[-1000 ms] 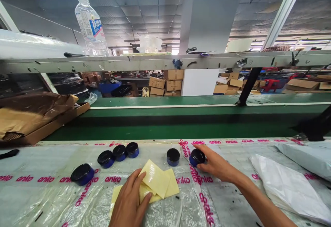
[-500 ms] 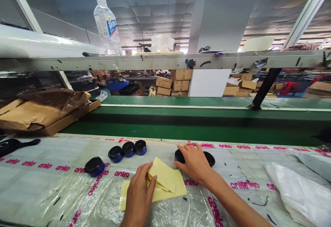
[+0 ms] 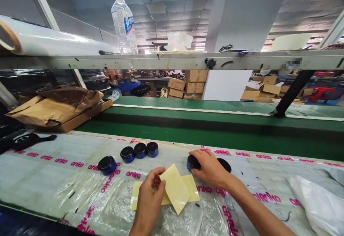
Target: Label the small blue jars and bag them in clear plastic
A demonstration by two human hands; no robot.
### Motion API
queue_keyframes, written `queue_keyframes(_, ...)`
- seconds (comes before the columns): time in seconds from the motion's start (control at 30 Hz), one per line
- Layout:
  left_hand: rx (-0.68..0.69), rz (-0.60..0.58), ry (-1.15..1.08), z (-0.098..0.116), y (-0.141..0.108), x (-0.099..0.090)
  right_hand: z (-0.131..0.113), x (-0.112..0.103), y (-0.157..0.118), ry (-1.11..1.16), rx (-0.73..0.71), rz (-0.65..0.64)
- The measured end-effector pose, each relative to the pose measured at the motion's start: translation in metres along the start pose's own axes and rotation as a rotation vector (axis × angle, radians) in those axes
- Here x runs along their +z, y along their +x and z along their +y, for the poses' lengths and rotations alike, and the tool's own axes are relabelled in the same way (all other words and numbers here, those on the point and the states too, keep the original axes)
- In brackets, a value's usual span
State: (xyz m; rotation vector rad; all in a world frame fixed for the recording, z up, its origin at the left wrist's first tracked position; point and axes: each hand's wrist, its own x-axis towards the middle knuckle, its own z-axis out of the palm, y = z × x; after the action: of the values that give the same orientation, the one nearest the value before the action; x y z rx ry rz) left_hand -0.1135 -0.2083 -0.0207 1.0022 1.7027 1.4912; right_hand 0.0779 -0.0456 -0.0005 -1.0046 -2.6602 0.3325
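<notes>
My left hand pinches the corner of a pale yellow paper square, held tilted above another yellow sheet lying on the plastic-covered table. My right hand has its fingers on a round black-and-blue container. Just right of that, another dark round piece is partly hidden behind the hand. Farther left stand three similar containers in a close row, the leftmost slightly apart from the others, and one more sits nearer the left.
Behind the table runs a green belt. A metal shelf crosses above it, with a water bottle on top. At the left is a cardboard tray with brown paper; a white plastic bag lies at the right.
My left hand has lifted the yellow square clear of the lower sheet and turned it. My right hand remains at the same container. The whole view has shifted, so things appear farther right.
</notes>
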Motion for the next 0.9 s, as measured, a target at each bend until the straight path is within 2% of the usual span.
queue_keyframes(0.1,-0.037,-0.013,-0.103,0.003,-0.002,0.002,-0.001,-0.003,-0.004,-0.003,0.007,0.046)
queue_keyframes(0.17,-0.053,-0.023,-0.156,0.004,-0.003,0.003,-0.009,-0.005,-0.013,0.044,0.013,0.158)
queue_keyframes(0.27,-0.086,-0.048,-0.218,0.005,-0.005,0.003,-0.031,-0.006,-0.035,0.273,0.099,0.298)
queue_keyframes(0.37,-0.118,-0.044,-0.259,0.009,-0.005,0.004,-0.054,0.003,-0.055,0.516,0.231,0.186)
queue_keyframes(0.43,-0.127,-0.032,-0.272,0.012,-0.005,0.005,-0.063,0.011,-0.062,0.684,0.260,0.099)
queue_keyframes(0.6,-0.130,-0.028,-0.265,0.011,-0.007,0.012,-0.067,0.024,-0.060,1.103,0.307,0.096)
queue_keyframes(0.67,-0.105,-0.045,-0.329,0.009,-0.010,0.017,-0.068,0.025,-0.059,1.172,0.332,0.121)
queue_keyframes(0.8,-0.086,-0.167,-0.500,0.014,-0.017,0.026,-0.073,0.027,-0.062,1.241,0.353,0.138)
queue_keyframes(0.9,-0.155,-0.174,-0.390,0.019,-0.020,0.029,-0.076,0.029,-0.066,1.223,0.349,0.114)
